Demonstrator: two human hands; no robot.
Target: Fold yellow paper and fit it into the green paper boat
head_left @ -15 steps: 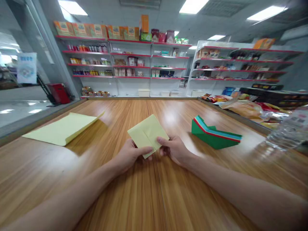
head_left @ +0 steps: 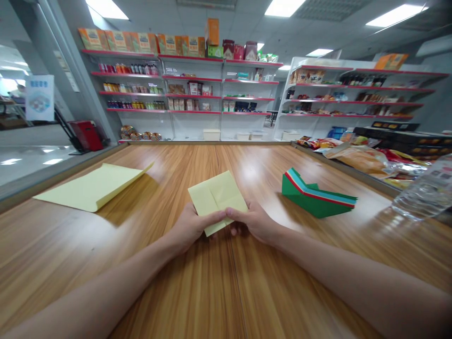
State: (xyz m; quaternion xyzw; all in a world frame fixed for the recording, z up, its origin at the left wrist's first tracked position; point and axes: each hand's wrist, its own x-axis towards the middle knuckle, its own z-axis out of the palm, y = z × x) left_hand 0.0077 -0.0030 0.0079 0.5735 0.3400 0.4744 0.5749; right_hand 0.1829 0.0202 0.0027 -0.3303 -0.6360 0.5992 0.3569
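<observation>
A folded square of pale yellow paper (head_left: 219,190) is held between my two hands above the wooden table. My left hand (head_left: 192,227) grips its lower left side, thumb on top and fingers underneath. From the lower right, my right hand (head_left: 254,220) pinches it, with the thumb lying on the face close to the left thumb. A crease line runs across the paper's middle. To the right stands a folded green paper piece (head_left: 310,200) with red, white and blue layers along its upper edge. A larger yellow sheet (head_left: 95,187) lies at the left, its right edge curling up.
The wooden table (head_left: 169,296) has a raised rim. A clear plastic bottle (head_left: 420,193) is at the right, near packaged snacks (head_left: 363,160) beyond the rim. Stocked shelves (head_left: 192,96) stand behind, and a red case (head_left: 86,135) is on the floor at left.
The yellow paper has turned slightly in my hands. My thumbs have come together on its face, the right one shifting a little down and left.
</observation>
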